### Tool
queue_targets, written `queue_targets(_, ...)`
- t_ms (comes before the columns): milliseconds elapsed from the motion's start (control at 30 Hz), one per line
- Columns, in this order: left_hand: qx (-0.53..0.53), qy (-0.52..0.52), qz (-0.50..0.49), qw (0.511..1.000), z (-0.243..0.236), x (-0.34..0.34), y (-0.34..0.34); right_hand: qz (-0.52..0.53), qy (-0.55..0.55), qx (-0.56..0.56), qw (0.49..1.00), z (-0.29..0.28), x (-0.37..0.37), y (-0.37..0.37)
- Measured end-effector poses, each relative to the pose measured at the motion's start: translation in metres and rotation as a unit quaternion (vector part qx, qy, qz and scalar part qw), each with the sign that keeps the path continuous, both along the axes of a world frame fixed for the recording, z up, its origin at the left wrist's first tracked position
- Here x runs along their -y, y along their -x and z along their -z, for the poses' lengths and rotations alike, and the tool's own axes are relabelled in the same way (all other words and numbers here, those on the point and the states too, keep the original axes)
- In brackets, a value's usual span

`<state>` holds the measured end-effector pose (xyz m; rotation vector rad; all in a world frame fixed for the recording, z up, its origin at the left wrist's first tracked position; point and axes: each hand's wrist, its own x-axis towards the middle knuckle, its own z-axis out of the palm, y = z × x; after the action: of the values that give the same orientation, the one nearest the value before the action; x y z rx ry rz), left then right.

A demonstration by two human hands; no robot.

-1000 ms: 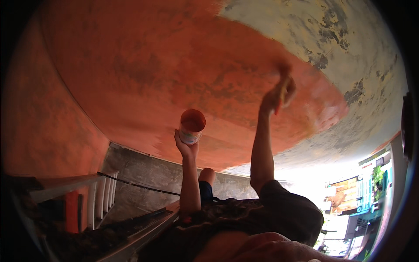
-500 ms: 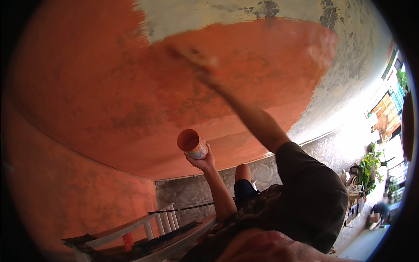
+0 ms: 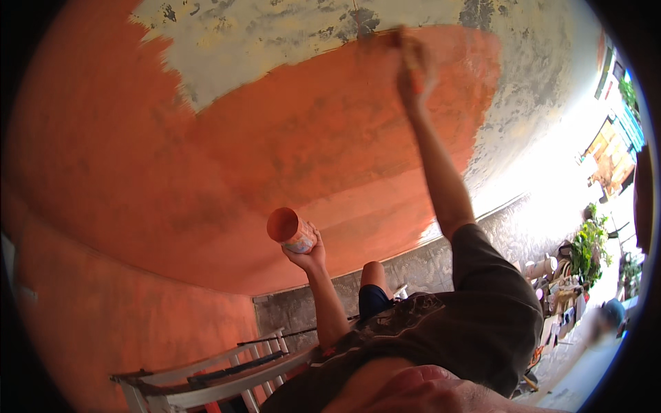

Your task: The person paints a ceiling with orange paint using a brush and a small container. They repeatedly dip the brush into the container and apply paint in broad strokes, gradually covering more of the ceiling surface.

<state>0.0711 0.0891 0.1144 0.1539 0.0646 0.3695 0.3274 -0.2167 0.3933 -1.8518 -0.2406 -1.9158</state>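
My left hand (image 3: 309,251) is wrapped round a cylindrical orange-smeared paint can (image 3: 296,230), held tilted with its dark orange inside showing. My raised right arm reaches up to the wall (image 3: 323,124), where my right hand (image 3: 416,72) grips a paintbrush (image 3: 406,48), blurred by motion. The brush head is at the upper edge of the orange paint, beside a pale, patchy unpainted area (image 3: 261,41) with grey blotches. The orange coat is uneven, with darker and lighter bands.
A metal ladder (image 3: 193,385) stands at lower left beside an adjoining orange wall (image 3: 124,316). A grey lower wall (image 3: 275,310) runs behind my knee. At right are leafy plants (image 3: 589,248), piled items, bright daylight and a blurred figure in blue (image 3: 609,313), possibly another person.
My right hand with the brush has swept left, then back right and higher along the paint's upper edge. The view has rotated; my left hand still holds the can.
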Motion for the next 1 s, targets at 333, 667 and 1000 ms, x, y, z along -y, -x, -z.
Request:
queue_targets(333, -0.015, -0.036, 0.013, 0.999, -0.029, 0.016, 0.007, -0.451, 0.124, -0.064, 0.882, -0.043, -0.270, 0.076)
queue_targets(667, -0.009, 0.015, 0.066, 0.998, -0.010, 0.016, 0.027, -0.246, -0.169, -0.006, 0.954, -0.028, 0.143, -0.026)
queue_targets(1000, 0.000, 0.000, 0.080, 0.997, -0.020, 0.031, 0.024, -0.089, 0.014, 0.153, 0.984, -0.034, 0.003, 0.017)
